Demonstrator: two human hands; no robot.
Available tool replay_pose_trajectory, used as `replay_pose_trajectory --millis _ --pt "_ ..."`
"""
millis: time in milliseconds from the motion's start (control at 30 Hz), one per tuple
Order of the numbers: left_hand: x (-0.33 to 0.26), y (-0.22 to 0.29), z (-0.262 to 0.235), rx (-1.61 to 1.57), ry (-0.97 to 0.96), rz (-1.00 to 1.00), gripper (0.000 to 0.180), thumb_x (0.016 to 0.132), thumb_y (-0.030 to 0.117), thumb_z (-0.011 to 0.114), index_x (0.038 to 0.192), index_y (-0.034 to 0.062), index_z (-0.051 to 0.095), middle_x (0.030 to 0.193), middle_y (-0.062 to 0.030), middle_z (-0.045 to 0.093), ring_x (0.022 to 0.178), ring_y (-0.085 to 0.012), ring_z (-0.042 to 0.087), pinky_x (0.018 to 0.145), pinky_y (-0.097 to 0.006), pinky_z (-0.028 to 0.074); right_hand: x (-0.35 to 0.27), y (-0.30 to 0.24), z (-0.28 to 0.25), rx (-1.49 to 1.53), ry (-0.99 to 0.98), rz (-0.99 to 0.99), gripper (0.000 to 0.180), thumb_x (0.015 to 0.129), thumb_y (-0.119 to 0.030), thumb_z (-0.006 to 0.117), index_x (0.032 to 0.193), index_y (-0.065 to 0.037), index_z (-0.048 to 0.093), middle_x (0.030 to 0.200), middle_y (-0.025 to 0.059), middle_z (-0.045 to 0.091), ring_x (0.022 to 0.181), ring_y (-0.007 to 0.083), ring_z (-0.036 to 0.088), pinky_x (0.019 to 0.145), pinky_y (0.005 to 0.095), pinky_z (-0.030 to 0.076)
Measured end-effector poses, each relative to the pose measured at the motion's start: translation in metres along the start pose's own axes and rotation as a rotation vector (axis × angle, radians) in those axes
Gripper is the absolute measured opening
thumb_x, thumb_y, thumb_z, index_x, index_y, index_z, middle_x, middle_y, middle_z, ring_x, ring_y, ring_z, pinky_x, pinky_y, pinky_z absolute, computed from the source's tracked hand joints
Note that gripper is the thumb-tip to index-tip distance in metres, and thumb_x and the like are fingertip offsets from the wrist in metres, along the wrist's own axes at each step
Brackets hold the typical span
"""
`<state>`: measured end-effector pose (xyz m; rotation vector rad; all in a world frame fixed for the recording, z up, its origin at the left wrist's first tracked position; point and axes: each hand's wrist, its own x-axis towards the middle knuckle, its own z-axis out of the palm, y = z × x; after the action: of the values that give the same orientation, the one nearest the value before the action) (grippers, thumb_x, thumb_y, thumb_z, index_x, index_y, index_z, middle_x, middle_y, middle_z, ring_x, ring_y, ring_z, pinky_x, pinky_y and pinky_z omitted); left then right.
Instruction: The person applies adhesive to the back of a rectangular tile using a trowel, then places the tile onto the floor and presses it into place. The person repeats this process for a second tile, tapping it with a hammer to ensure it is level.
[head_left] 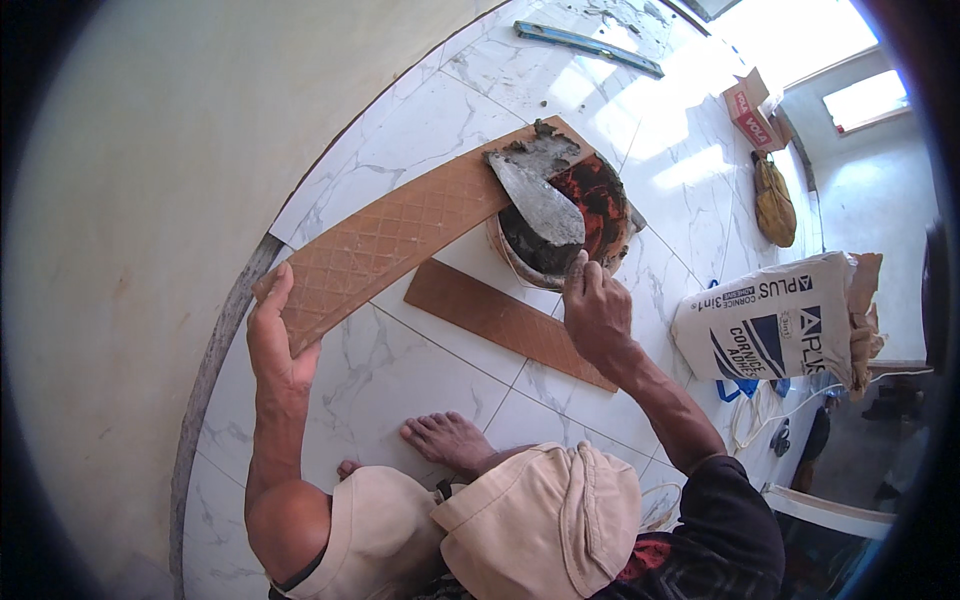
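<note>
My left hand point(280, 330) is closed on the lower left end of a long brown tile strip point(385, 235), tilted up with its grid-patterned back showing. The strip's far end rests over or against the rim of a round bucket point(620, 215), whose inside is orange and smeared with grey mortar point(530, 243). In my right hand point(598, 305) is the handle of a trowel point(540, 203). Its grey-coated blade lies across the strip's far end, where a lump of wet mortar point(545, 150) sits. A second brown tile strip point(500, 318) lies on the floor beside the bucket.
White marbled floor tiles point(400, 350) surround my bare foot point(447, 440). A plain wall point(180, 180) stands left. At the right are a paper sack point(765, 320), a mustard-coloured bag point(773, 200), an open cardboard box point(755, 112) and a cord. A blue spirit level point(588, 48) lies farther off.
</note>
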<state>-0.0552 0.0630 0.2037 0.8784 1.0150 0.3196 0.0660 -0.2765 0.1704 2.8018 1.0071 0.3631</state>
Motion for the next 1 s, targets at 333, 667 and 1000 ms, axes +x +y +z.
replay_pose_trajectory --millis 333,667,1000 --pt "-0.002 0.003 0.003 -0.042 0.010 -0.057 0.058 0.089 0.034 0.073 0.137 0.0105 0.052 0.128 -0.0090 0.055 0.123 -0.0255 0.048 0.100 -0.047 0.039 -0.019 -0.036 -0.026 -0.130 0.017 -0.135 0.048 0.080 0.005 0.065 0.122 0.025 0.052 0.080 0.0138 0.053 0.068 0.0219 0.059 0.055 0.0309 0.051" --pt "0.000 0.004 -0.005 -0.068 0.002 -0.092 0.056 0.089 0.032 0.074 0.134 0.0089 0.051 0.122 -0.0086 0.057 0.113 -0.0240 0.054 0.095 -0.042 0.043 -0.034 -0.016 -0.064 0.159 -0.028 -0.109 0.039 0.080 -0.001 0.068 0.116 0.013 0.060 0.083 0.0133 0.057 0.066 0.0264 0.060 0.057 0.0375 0.050" --pt "-0.006 0.000 0.002 -0.076 -0.023 -0.093 0.052 0.089 0.031 0.074 0.133 0.0110 0.054 0.123 -0.0085 0.057 0.114 -0.0240 0.055 0.093 -0.043 0.043 0.020 -0.004 -0.009 0.055 0.147 0.025 0.036 0.087 -0.003 0.063 0.120 0.010 0.061 0.082 0.0089 0.056 0.070 0.0213 0.062 0.056 0.0344 0.050"
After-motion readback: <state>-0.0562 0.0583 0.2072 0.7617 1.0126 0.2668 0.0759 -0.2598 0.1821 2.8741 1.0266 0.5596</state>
